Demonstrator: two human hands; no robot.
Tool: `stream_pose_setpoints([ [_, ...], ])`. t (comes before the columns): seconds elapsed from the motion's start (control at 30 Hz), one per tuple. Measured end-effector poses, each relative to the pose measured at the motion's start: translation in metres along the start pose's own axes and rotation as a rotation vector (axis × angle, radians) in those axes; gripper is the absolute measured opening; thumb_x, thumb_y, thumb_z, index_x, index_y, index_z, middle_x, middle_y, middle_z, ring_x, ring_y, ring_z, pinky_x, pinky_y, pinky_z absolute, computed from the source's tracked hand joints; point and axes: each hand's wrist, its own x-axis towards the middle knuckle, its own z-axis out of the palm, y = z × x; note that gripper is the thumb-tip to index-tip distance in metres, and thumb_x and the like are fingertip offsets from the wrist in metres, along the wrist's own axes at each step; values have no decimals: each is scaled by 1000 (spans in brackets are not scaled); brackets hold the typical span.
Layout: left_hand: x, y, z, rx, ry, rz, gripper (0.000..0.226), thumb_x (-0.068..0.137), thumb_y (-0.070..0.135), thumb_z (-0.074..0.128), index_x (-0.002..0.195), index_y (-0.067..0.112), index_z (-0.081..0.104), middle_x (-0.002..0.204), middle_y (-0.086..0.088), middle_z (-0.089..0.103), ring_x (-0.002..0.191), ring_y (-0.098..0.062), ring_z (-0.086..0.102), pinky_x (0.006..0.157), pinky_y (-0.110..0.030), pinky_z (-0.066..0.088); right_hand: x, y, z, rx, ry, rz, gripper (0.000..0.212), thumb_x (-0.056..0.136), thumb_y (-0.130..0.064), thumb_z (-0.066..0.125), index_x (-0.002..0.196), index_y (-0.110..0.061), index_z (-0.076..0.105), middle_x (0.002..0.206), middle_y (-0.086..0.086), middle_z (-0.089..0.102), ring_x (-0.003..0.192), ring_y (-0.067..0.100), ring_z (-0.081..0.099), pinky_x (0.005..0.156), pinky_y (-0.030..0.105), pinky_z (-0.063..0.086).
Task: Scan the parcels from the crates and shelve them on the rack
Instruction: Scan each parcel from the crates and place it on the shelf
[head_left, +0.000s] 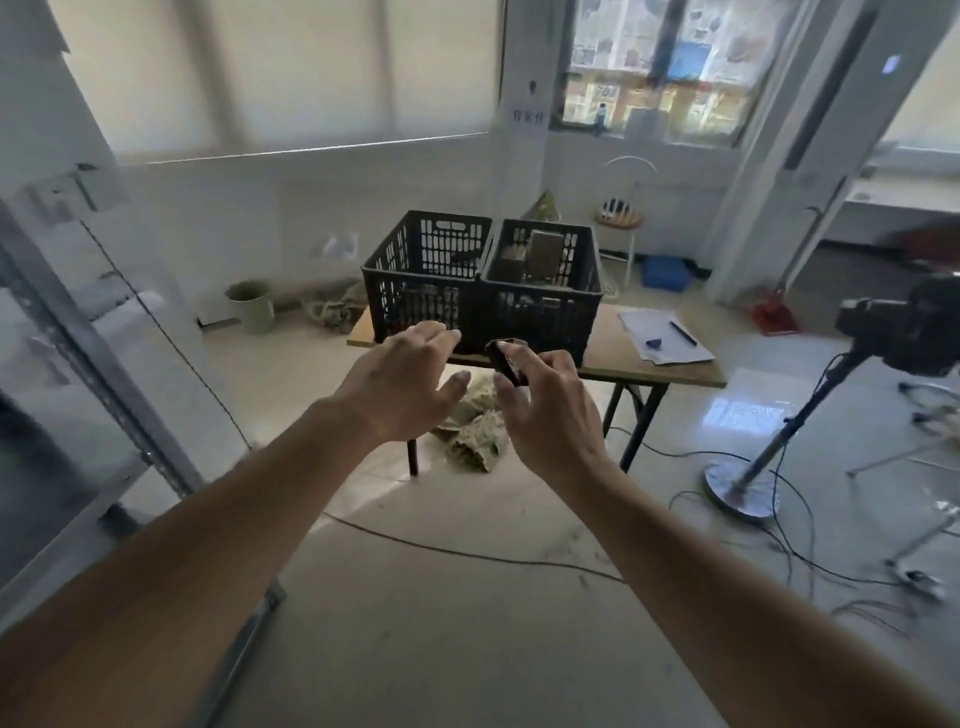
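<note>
Bare forearms ours, both reaching ahead toward 12 o'clock. Left hand (400, 379) empty, fingers spread and relaxed. Right hand (545, 405) grips small black scanner (506, 361), index finger and thumb curled round it. Beyond fingertips, wooden folding table (654, 364); two black plastic crates (483, 280) sit touching, side by side, on it. Brown parcels (540, 254) stand in crate at 1 o'clock; contents of crate at 11 o'clock unclear. Papers (665, 338) lie on table at 2 o'clock.
</note>
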Motion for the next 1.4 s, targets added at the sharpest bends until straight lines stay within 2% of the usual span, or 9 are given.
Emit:
stream_pose_setpoints([
  [0.2,108,6,41,-21,-46,54,64,105,47,53,158,14,41,161,-4,44,145,-25,46,114,-42,43,80,62,4,-21,8,70,48,108,-43,54,156,-36,51,134,8,57,105,29,67,84,48,59],
  [0.4,223,16,90,-11,-86,17,64,104,49,51,159,18,41,164,-1,40,144,-26,47,113,-43,45,180,141,12,-12,-3,95,48,109,-44,53,156,-36,51,136,9,55,110,30,65,90,48,58],
  [0.63,343,32,138,-28,-144,-35,64,104,50,51,159,19,41,164,1,39,145,-24,46,114,-43,42,285,228,16,-24,-29,120,47,109,-45,52,155,-36,51,137,10,56,108,32,68,86,44,59],
  [0.87,443,22,169,-49,-188,-40,60,105,47,52,157,18,43,159,2,43,141,-23,49,110,-40,44,371,283,39,-19,-41,162,48,109,-46,53,155,-35,51,134,9,57,110,29,66,90,45,60],
  [1.13,568,-22,228,-79,-253,2,59,105,46,54,157,19,43,158,3,44,139,-23,51,109,-41,47,483,325,92,-29,-6,227,46,108,-46,55,154,-38,51,130,7,57,110,28,64,91,45,59],
  [1.23,605,-39,254,-99,-298,19,58,104,43,55,155,19,44,156,2,46,138,-23,52,109,-43,49,516,338,113,-18,2,261,46,108,-48,55,153,-40,52,130,5,57,103,19,60,88,36,57],
  [1.3,630,-53,275,-104,-327,34,58,103,42,56,155,20,44,155,1,48,137,-23,53,108,-43,50,539,346,130,-5,11,293,46,107,-47,57,153,-40,52,127,2,58,98,9,51,86,28,51],
  [1.4,664,-71,302,-107,-380,44,58,101,42,58,154,22,45,152,2,49,134,-25,55,104,-44,52,568,357,149,-3,-1,332,45,108,-46,57,152,-42,52,126,0,57,99,4,46,86,24,46],
])
